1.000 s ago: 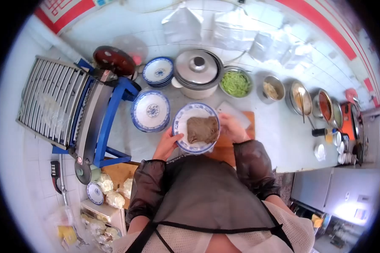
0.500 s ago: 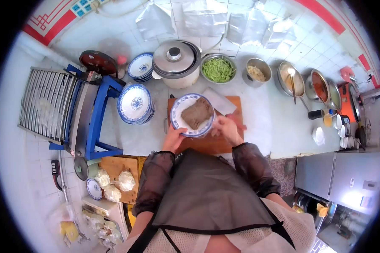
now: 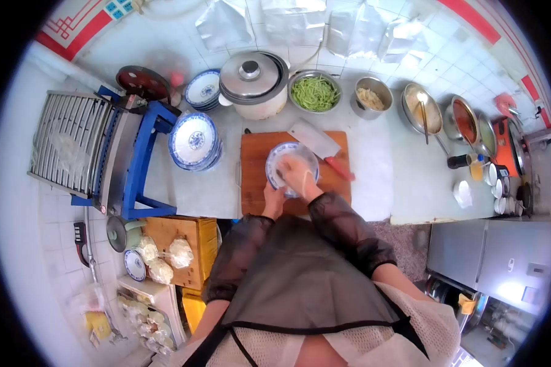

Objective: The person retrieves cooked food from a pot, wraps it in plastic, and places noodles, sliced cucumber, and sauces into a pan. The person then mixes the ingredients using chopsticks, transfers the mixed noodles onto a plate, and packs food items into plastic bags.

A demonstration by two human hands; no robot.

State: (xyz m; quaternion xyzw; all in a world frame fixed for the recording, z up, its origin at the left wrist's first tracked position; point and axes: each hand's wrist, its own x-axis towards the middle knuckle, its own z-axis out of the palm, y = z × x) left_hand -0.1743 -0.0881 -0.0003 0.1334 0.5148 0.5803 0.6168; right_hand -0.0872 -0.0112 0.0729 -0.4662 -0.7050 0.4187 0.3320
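A white plate with a blue patterned rim (image 3: 312, 160) is over the brown cutting board (image 3: 257, 162). My left hand (image 3: 275, 199) grips its near-left edge. Over the middle of the plate is my right hand (image 3: 298, 174), its fingers pressed down and blurred, on the brown meat (image 3: 275, 177) that is mostly hidden beneath it. Behind and to the right of the plate, a cleaver (image 3: 315, 139) with a red handle lies on the board.
Stacked plates (image 3: 194, 140) and a lidded pot (image 3: 251, 79) stand at the back left. Beyond the board are a bowl of green shreds (image 3: 315, 93) and a metal pot (image 3: 371, 98). A blue-framed machine (image 3: 147, 159) stands at the left.
The plate has moved right and lower over the board. My right hand has gone from the plate's right side onto its middle, covering most of the meat. The cleaver is now fully uncovered.
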